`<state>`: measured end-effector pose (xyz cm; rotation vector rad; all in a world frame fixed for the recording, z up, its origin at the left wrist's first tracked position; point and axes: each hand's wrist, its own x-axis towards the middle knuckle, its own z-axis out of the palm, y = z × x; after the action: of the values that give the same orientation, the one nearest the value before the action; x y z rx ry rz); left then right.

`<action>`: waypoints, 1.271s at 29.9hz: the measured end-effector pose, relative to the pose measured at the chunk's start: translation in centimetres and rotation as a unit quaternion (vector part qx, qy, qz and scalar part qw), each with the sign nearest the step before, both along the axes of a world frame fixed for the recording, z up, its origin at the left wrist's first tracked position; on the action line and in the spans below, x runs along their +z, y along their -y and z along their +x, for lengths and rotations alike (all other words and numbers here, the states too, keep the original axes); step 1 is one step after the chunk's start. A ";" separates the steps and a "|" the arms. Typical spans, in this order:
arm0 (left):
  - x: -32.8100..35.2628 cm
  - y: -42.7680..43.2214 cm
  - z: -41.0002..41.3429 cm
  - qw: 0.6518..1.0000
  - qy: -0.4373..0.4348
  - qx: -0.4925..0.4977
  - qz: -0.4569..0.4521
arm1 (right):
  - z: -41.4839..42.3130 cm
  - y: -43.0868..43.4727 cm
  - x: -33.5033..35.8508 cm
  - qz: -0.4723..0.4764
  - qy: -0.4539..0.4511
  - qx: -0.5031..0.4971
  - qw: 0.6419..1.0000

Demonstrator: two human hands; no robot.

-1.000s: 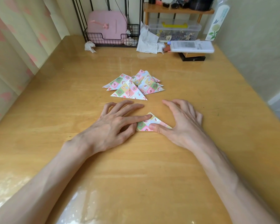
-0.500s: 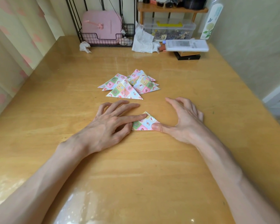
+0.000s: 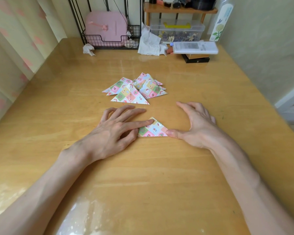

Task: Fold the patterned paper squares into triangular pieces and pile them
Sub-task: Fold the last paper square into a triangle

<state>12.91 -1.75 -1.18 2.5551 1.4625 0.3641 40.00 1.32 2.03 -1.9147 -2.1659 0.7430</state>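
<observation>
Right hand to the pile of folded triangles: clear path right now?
Probably yes: only bare table lies between the right hand and the pile; its thumb merely presses the small triangle.

left hand (image 3: 114,133) presses folded triangle (image 3: 154,128) | right hand (image 3: 195,126) thumb at its corner | pile (image 3: 136,89) beyond

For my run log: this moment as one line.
left hand: presses triangle | right hand: thumb on its corner | pile: behind, apart
</observation>
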 end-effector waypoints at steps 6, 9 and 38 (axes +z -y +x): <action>-0.1 0.0 -0.1 1.000 -0.004 -0.003 0.003 | 0.2 -0.1 0.3 -0.014 -0.001 0.004 1.000; -0.1 0.0 -0.1 1.000 -0.004 -0.002 0.002 | 0.3 -0.2 0.3 -0.020 -0.002 0.009 1.000; 0.4 0.4 -0.1 0.994 0.095 0.040 0.042 | -3.7 1.3 -0.8 0.098 -0.154 0.059 0.981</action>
<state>12.80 -2.17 -0.82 2.4487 1.5113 0.6748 36.31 0.04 1.23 -1.4779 -2.0832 0.7571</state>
